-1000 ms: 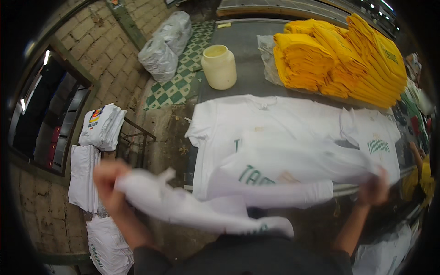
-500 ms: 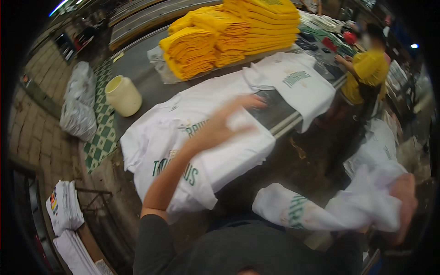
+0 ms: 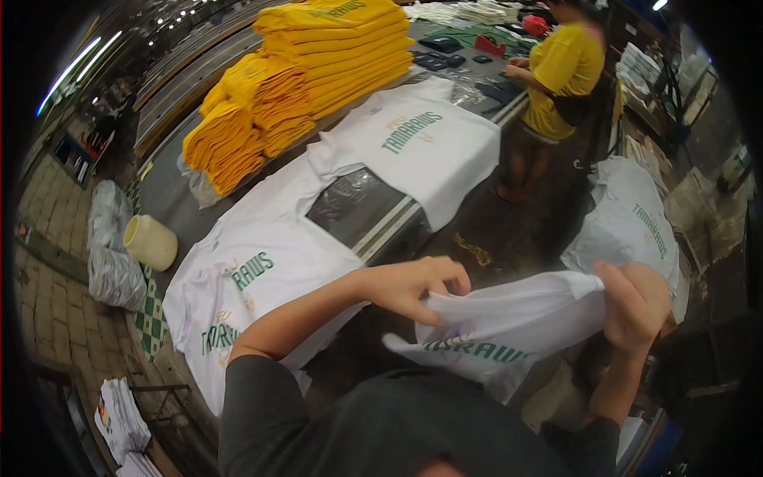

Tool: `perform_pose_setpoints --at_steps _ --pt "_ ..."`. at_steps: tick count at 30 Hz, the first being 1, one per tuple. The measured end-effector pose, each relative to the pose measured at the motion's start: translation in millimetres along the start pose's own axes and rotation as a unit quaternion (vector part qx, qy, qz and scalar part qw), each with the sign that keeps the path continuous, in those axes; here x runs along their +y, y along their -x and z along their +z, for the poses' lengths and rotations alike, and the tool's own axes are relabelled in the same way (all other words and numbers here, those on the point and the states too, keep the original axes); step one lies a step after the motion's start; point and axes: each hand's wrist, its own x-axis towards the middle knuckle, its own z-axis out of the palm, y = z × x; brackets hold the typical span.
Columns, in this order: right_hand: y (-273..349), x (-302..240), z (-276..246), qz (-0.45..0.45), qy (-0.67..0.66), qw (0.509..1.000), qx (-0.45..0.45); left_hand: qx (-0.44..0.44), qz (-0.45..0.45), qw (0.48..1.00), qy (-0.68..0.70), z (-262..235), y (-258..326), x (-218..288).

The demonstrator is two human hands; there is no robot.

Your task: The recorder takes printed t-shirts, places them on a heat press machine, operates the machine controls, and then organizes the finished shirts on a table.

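Note:
A white T-shirt (image 3: pixel 517 326) with green lettering hangs in front of me, stretched sideways and partly folded. My right hand (image 3: pixel 636 306) is closed on its upper right edge. At the shirt's left edge is my left hand (image 3: pixel 421 290), its curved fingers and thumb apart; whether it touches the cloth is hard to tell. Left of me, white printed T-shirts (image 3: pixel 278 234) lie overlapping on the long table, some hanging over its edge. Another white printed T-shirt (image 3: pixel 469 147) is spread farther along the same table.
Tall stacks of folded yellow shirts (image 3: pixel 334 67) stand on the table behind the white ones. A cream plastic tub (image 3: pixel 151 242) is at the left. A person in yellow (image 3: pixel 568 71) works at the far end. More white shirts (image 3: pixel 628 215) hang at the right.
My left hand has moved from above the table to the held shirt's left edge. My right hand has risen, spreading the shirt wider. The view has swung right.

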Motion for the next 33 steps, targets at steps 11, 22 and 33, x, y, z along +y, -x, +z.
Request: perform_pose_setpoints --at_steps 11,22,33 --pt "48.0 160.8 49.5 0.282 -0.198 0.898 -0.272 0.162 -0.256 0.946 0.116 -79.3 -14.1 -58.7" --pt "0.1 276.3 93.9 0.329 -0.187 0.926 0.004 0.28 -0.21 0.93 0.112 -103.9 -8.7 -139.0" --pt "-13.0 369.3 147.5 0.343 0.192 0.892 0.226 0.329 -0.286 0.892 0.115 -160.8 36.5 -121.5"
